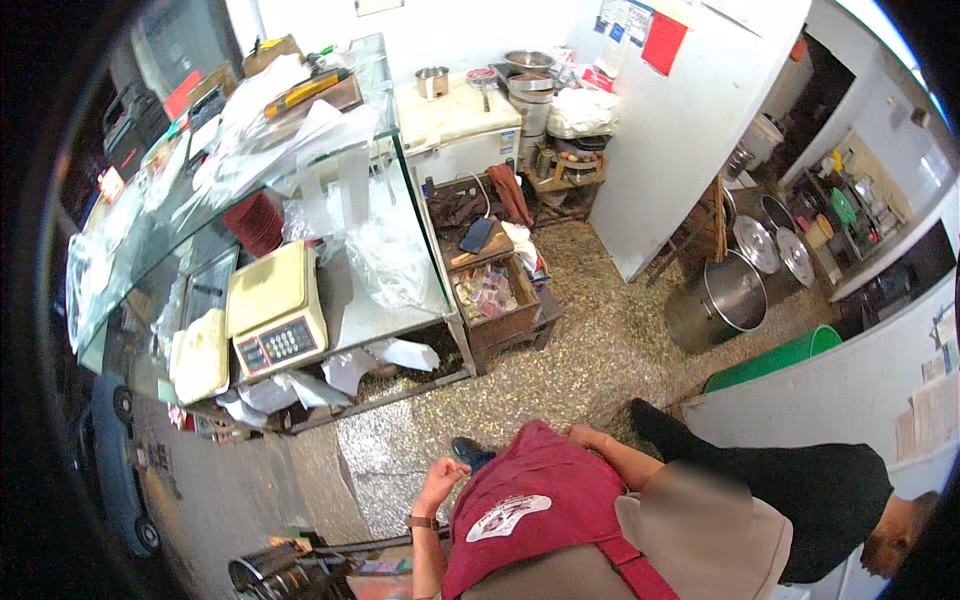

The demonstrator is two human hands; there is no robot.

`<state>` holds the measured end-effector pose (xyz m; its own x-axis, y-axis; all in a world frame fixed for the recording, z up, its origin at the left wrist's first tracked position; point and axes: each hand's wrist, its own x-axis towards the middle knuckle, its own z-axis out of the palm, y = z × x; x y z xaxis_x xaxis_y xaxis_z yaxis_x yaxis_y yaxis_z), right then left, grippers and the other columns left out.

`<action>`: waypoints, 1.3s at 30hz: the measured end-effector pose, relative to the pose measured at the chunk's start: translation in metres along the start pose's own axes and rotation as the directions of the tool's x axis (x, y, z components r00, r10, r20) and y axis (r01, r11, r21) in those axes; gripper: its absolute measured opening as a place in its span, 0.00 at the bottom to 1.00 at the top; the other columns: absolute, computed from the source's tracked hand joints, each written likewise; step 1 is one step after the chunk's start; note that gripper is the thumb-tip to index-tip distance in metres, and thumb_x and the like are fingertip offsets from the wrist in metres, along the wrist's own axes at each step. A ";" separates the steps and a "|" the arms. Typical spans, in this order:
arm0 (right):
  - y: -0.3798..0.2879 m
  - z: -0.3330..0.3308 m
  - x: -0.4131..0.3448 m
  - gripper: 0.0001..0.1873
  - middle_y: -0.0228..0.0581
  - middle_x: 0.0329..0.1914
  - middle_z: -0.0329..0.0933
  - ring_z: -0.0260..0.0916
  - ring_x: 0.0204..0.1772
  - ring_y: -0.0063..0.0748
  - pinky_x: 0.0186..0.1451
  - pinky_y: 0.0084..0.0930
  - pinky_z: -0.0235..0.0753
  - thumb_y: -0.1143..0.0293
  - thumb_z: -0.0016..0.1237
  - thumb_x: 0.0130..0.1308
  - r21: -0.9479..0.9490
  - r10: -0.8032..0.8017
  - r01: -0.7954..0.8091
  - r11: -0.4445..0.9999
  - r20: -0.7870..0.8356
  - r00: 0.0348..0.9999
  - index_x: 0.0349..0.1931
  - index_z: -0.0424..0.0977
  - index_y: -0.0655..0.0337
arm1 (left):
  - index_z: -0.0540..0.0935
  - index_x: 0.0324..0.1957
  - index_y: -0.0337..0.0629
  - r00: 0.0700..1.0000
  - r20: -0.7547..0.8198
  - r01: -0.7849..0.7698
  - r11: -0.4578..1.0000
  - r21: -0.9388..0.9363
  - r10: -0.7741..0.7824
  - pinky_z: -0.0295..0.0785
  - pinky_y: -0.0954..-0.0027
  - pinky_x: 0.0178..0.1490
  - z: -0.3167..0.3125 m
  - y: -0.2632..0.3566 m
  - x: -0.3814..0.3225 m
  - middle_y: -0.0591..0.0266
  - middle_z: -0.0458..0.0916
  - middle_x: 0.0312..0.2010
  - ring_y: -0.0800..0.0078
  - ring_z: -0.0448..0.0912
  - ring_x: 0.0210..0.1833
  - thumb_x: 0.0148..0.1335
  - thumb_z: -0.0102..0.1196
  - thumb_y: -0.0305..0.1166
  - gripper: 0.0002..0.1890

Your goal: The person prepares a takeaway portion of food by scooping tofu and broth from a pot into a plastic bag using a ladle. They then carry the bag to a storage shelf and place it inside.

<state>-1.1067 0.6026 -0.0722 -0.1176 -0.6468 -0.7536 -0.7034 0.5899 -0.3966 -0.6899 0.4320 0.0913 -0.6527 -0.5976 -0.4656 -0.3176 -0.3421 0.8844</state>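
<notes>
My left hand (442,481), with a brown strap at its wrist, is raised beside the maroon apron (536,499). Its fingers are curled in, and I see nothing between them. At the apron's far edge, my right hand (589,437) lies against the cloth; its fingertips are partly hidden, so whether it grips the fabric is unclear. Ahead of me is a glass-topped counter (375,319) bearing a cream digital scale (274,300). To its right, an open wooden drawer (499,319) contains banknotes (491,289), and a dark phone (476,235) lies just above it.
A person in black (802,495) is close on my right. Large metal pots (716,300) and a green bin (780,360) stand beyond a white partition (675,112). Plastic bags (394,259) lie on the counter shelf. A car (112,465) is outside at left.
</notes>
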 end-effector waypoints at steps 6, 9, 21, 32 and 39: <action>-0.042 -0.029 -0.005 0.26 0.50 0.57 0.84 0.80 0.60 0.56 0.62 0.46 0.77 0.42 0.50 0.72 0.167 -0.010 0.048 0.985 -0.219 0.976 0.55 0.84 0.51 | 0.87 0.46 0.40 0.992 0.116 -0.087 0.961 0.262 0.058 0.75 0.63 0.55 -0.103 0.040 0.054 0.60 0.86 0.41 0.68 0.82 0.49 0.73 0.56 0.34 0.10; -0.046 -0.025 -0.028 0.24 0.46 0.57 0.85 0.81 0.60 0.54 0.64 0.44 0.77 0.44 0.52 0.71 0.270 0.194 -0.147 0.951 -0.155 0.969 0.56 0.84 0.48 | 0.87 0.46 0.40 0.981 0.161 -0.151 0.951 0.268 0.111 0.75 0.64 0.54 -0.126 0.053 0.070 0.61 0.86 0.42 0.69 0.82 0.48 0.73 0.55 0.34 0.10; 0.005 -0.084 -0.004 0.16 0.46 0.46 0.88 0.84 0.51 0.50 0.57 0.43 0.81 0.51 0.59 0.67 0.324 0.191 -0.099 0.941 -0.264 0.946 0.47 0.88 0.49 | 0.84 0.45 0.39 0.956 0.268 0.007 0.928 0.374 -0.115 0.77 0.71 0.51 -0.002 0.054 0.149 0.67 0.86 0.39 0.78 0.81 0.45 0.73 0.61 0.35 0.10; 0.100 -0.247 0.043 0.16 0.41 0.36 0.87 0.85 0.39 0.41 0.47 0.37 0.83 0.53 0.63 0.62 0.486 0.102 0.174 0.857 -0.489 0.866 0.38 0.85 0.57 | 0.83 0.52 0.38 0.964 0.256 -0.003 0.960 0.280 -0.072 0.73 0.71 0.60 0.157 0.140 0.233 0.66 0.85 0.46 0.77 0.78 0.52 0.76 0.58 0.35 0.12; 0.089 -0.329 0.044 0.05 0.33 0.33 0.85 0.79 0.31 0.23 0.38 0.27 0.81 0.69 0.59 0.71 0.804 0.235 0.188 0.565 -0.375 0.897 0.40 0.84 0.60 | 0.83 0.53 0.39 0.942 0.314 0.095 0.992 0.088 -0.119 0.73 0.72 0.59 0.154 0.180 0.290 0.66 0.85 0.46 0.80 0.78 0.51 0.76 0.58 0.37 0.13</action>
<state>-1.4054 0.4677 0.0312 -0.5335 -0.6224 -0.5727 0.1440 0.6004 -0.7866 -1.0428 0.3089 0.1205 -0.7933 -0.2944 -0.5328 -0.4378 -0.3322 0.8354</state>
